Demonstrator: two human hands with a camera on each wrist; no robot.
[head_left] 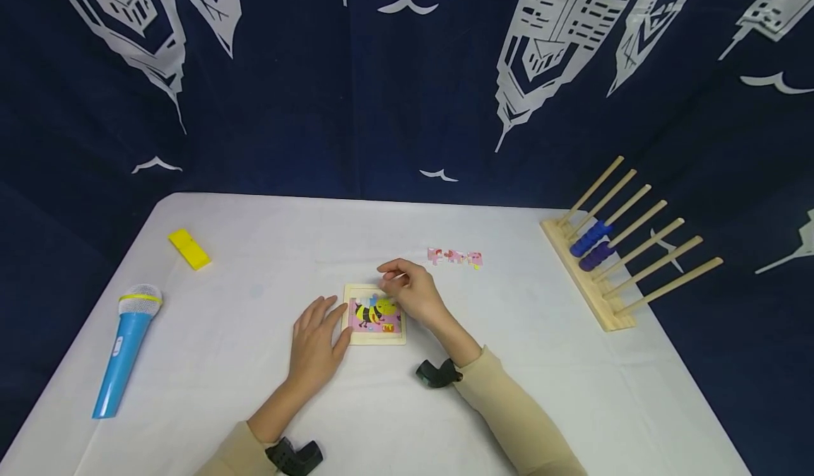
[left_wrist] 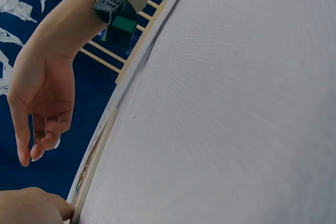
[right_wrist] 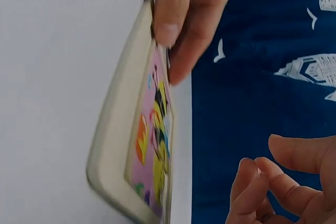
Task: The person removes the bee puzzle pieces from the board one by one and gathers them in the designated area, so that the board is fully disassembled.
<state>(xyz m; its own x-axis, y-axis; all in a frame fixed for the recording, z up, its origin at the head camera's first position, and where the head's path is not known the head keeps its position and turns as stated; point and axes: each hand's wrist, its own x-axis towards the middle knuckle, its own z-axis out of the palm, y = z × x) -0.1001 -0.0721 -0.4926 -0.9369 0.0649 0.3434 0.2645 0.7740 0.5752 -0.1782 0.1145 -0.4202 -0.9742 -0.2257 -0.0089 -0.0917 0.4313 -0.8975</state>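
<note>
A small wooden jigsaw puzzle with a pale frame [head_left: 374, 340] lies on the white table, showing a yellow-and-black bee on pink. My left hand [head_left: 314, 345] rests at the puzzle's left side, fingers relaxed, with the thumb and index finger touching the frame's edge. In the right wrist view, that thumb [right_wrist: 170, 19] lies against the frame's border. Over the puzzle's upper right corner hovers my right hand [head_left: 413, 294]. Its fingers [right_wrist: 249, 187] are loosely bent, and nothing shows between them and the thumb. A short row of pink puzzle pieces [head_left: 454, 257] lies beyond it.
To the left are a blue toy microphone [head_left: 127, 345] and a yellow block [head_left: 189, 249]. A wooden peg rack [head_left: 594, 285] with blue and purple beads stands at the table's right edge, its pegs slanting outward. A dark blue printed cloth [head_left: 286, 109] hangs behind the table.
</note>
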